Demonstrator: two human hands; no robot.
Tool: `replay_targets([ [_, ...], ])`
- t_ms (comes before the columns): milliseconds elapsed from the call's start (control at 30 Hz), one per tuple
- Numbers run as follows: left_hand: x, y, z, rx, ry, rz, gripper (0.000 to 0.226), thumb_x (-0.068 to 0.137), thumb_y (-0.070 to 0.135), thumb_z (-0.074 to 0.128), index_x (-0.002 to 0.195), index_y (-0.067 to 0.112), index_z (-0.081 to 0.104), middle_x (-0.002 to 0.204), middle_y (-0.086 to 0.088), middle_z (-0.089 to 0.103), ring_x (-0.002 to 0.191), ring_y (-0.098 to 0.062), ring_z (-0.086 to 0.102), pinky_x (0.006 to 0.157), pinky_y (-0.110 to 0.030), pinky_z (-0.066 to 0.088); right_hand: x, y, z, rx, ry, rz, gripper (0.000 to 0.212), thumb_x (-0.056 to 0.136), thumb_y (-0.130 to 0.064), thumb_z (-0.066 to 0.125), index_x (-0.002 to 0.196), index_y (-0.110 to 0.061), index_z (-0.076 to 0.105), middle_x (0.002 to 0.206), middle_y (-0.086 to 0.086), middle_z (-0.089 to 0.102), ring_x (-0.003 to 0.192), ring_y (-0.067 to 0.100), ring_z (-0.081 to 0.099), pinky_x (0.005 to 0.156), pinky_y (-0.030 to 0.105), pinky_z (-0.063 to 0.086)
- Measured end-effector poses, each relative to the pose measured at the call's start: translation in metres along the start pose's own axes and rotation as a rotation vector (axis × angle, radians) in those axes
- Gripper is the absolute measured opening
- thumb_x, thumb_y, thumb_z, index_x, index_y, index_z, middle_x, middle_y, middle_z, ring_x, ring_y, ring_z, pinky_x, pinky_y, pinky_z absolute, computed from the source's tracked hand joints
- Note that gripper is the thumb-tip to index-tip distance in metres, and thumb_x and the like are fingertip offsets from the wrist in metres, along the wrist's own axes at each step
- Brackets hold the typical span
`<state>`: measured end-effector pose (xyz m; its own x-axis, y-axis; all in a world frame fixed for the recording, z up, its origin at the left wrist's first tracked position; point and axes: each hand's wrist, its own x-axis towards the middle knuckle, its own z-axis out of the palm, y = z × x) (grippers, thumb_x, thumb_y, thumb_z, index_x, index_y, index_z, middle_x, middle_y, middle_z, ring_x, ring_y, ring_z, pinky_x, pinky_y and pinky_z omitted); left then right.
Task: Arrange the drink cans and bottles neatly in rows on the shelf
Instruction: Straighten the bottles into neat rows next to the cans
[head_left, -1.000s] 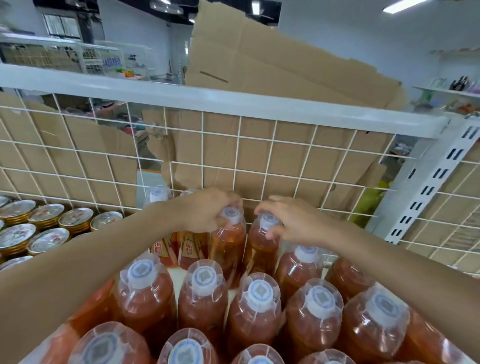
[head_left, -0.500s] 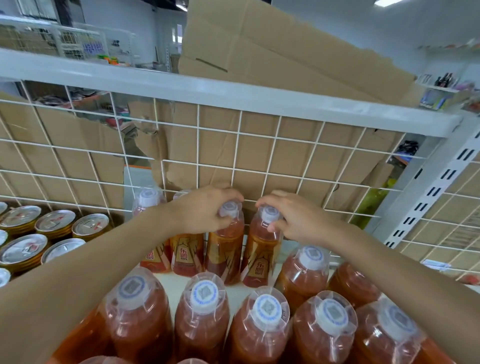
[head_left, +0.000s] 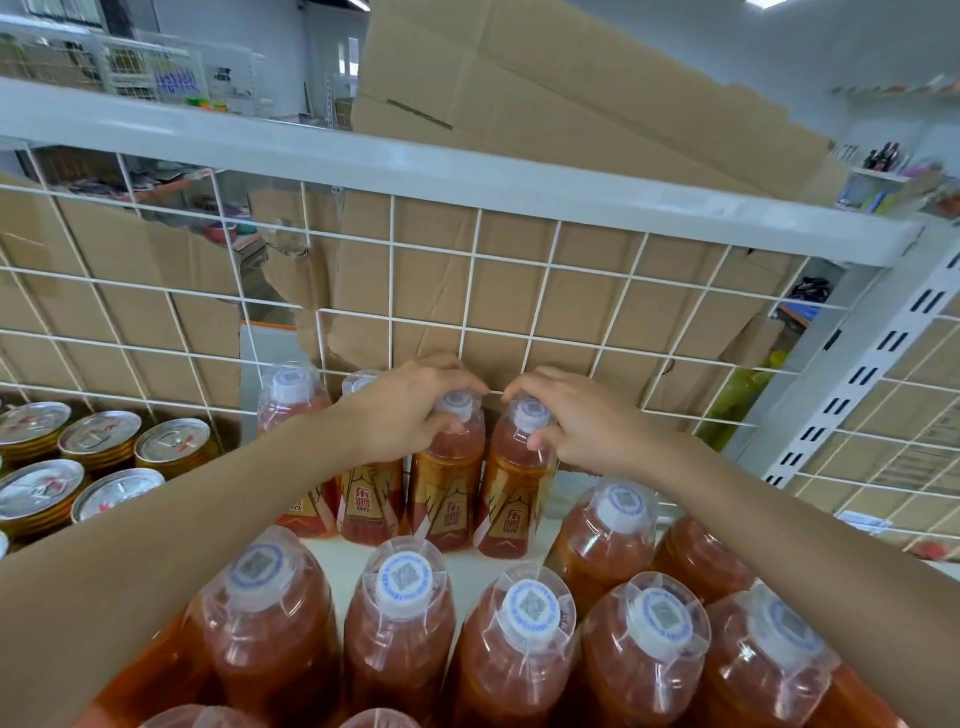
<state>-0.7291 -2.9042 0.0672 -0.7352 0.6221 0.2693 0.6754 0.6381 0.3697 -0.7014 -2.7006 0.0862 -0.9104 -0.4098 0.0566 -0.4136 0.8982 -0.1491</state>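
Several amber drink bottles with white caps stand on the white shelf (head_left: 480, 564). A back row of bottles runs along the wire grid. My left hand (head_left: 402, 410) grips the cap and neck of one back-row bottle (head_left: 447, 493). Beside it, my right hand (head_left: 576, 421) grips the top of the neighbouring bottle (head_left: 511, 499). Both bottles stand upright, side by side, close to the grid. Two more bottles (head_left: 293, 395) stand left of them. Nearer bottles (head_left: 400, 613) fill the foreground. Gold cans (head_left: 101, 441) with silver lids sit in rows at the left.
A white wire grid (head_left: 467, 291) backs the shelf, with brown cardboard (head_left: 545, 130) behind it. A white slotted upright (head_left: 872, 384) rises at the right. A bare strip of shelf lies between the back row and the front bottles.
Both hands have pushed their two bottles back toward the wire grid, in line with the two at the left. A bare strip of shelf has opened in front of them.
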Motion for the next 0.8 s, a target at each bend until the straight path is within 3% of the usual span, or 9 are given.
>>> replay_targets([
  [200, -0.0004, -0.0014, 0.0026, -0.019, -0.009, 0.052, 0.045, 0.085, -0.004, 0.051, 0.125, 0.016, 0.054, 0.121, 0.0, 0.047, 0.116, -0.012, 0.044, 0.102, -0.027, 0.034, 0.0008, -0.0001, 0.0036, 0.015, 0.033, -0.017, 0.044, 0.083, -0.017, 0.065, 0.123, -0.025, 0.049, 0.121, -0.003, 0.05, 0.111, 0.016, 0.049, 0.088, 0.037, 0.042],
  [267, 0.0, -0.0014, 0.003, 0.032, -0.006, 0.089, 0.044, 0.084, 0.009, 0.059, 0.127, 0.017, 0.051, 0.121, 0.001, 0.046, 0.114, -0.01, 0.043, 0.099, -0.025, 0.036, 0.0006, 0.0003, 0.0044, 0.021, 0.042, -0.023, 0.045, 0.082, -0.017, 0.065, 0.123, -0.025, 0.05, 0.121, -0.003, 0.05, 0.11, 0.016, 0.049, 0.087, 0.036, 0.043],
  [367, 0.0027, -0.0028, 0.0054, 0.199, -0.07, 0.098, 0.061, 0.078, 0.034, 0.07, 0.132, 0.02, 0.044, 0.126, 0.005, 0.042, 0.118, -0.009, 0.039, 0.093, -0.018, 0.031, 0.0011, 0.0004, 0.005, 0.016, 0.042, -0.021, 0.045, 0.083, -0.017, 0.065, 0.124, -0.025, 0.049, 0.122, -0.003, 0.05, 0.111, 0.015, 0.048, 0.088, 0.036, 0.043],
  [567, 0.0035, -0.0024, 0.0069, 0.196, -0.085, 0.088, 0.061, 0.076, 0.02, 0.073, 0.131, 0.019, 0.045, 0.127, 0.004, 0.043, 0.122, -0.012, 0.036, 0.103, -0.022, 0.028, 0.0032, 0.0016, 0.0061, -0.007, 0.031, -0.016, 0.047, 0.085, -0.02, 0.063, 0.128, -0.025, 0.047, 0.119, -0.002, 0.048, 0.108, 0.017, 0.05, 0.086, 0.039, 0.045],
  [800, 0.0022, -0.0024, 0.0074, 0.275, -0.052, 0.119, 0.064, 0.079, 0.025, 0.071, 0.136, 0.021, 0.042, 0.131, 0.006, 0.042, 0.124, -0.01, 0.031, 0.102, -0.017, 0.021, 0.0015, 0.0012, 0.0066, -0.042, 0.045, -0.034, 0.05, 0.088, -0.025, 0.06, 0.134, -0.025, 0.042, 0.119, -0.001, 0.04, 0.1, 0.018, 0.051, 0.08, 0.04, 0.048],
])
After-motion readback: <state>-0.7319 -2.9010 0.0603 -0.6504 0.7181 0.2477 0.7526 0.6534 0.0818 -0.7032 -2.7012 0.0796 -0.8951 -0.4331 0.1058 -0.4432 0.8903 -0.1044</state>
